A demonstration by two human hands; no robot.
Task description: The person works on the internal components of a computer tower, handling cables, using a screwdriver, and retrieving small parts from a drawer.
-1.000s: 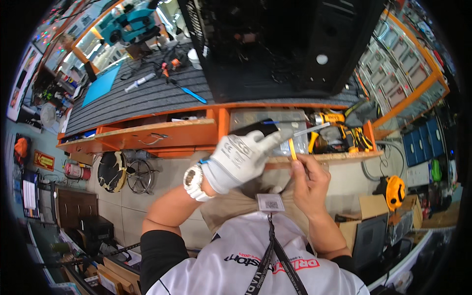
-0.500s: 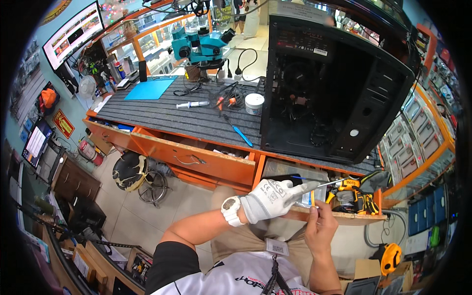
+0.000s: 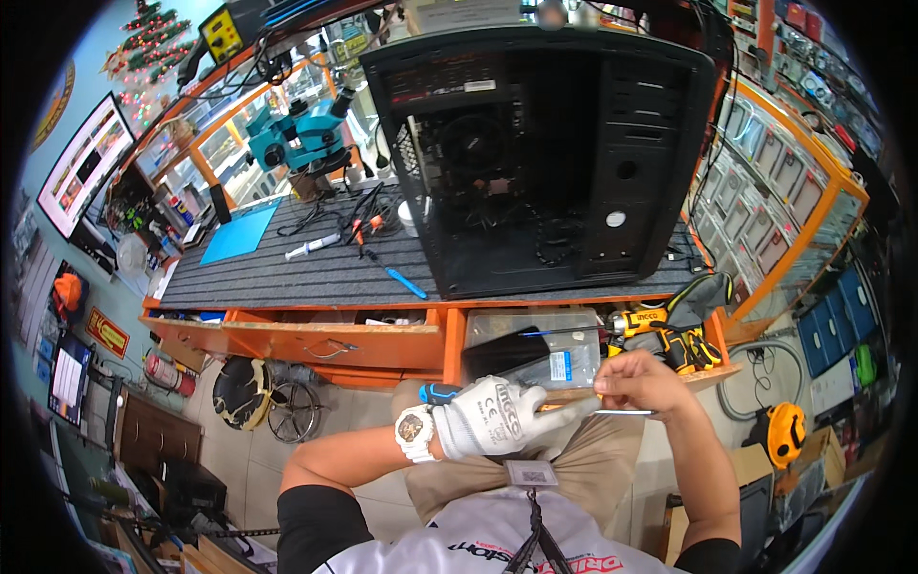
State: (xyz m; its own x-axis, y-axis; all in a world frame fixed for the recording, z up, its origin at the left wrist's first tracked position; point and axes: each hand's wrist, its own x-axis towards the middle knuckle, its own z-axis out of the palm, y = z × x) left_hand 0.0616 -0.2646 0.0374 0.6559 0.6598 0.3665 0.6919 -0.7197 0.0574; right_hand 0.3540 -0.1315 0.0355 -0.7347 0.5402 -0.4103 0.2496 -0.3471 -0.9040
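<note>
My left hand (image 3: 497,417), in a white and grey work glove, is closed around a screwdriver. Its blue and black handle (image 3: 438,393) sticks out by the wrist, and its thin metal shaft (image 3: 626,412) points right, passing under my other hand. My bare right hand (image 3: 639,383) pinches a small orange-yellow piece close to the gloved fingertips; most of that piece is hidden. Both hands are in front of an open drawer (image 3: 660,385). Above it on the desk stands a black computer case (image 3: 564,239) with its side open and a round fan inside.
A clear plastic box (image 3: 583,330), a black flat object (image 3: 502,356) and a yellow-black power tool (image 3: 639,320) lie in the drawer. On the striped desk mat (image 3: 325,277) are a blue-handled tool (image 3: 406,283), a syringe (image 3: 313,247) and cables. A teal microscope (image 3: 296,139) stands behind.
The view has swung right. The screwdriver shaft, earlier slanting up over the drawer, now lies nearly level and lower. My right hand has risen beside the gloved fingertips.
</note>
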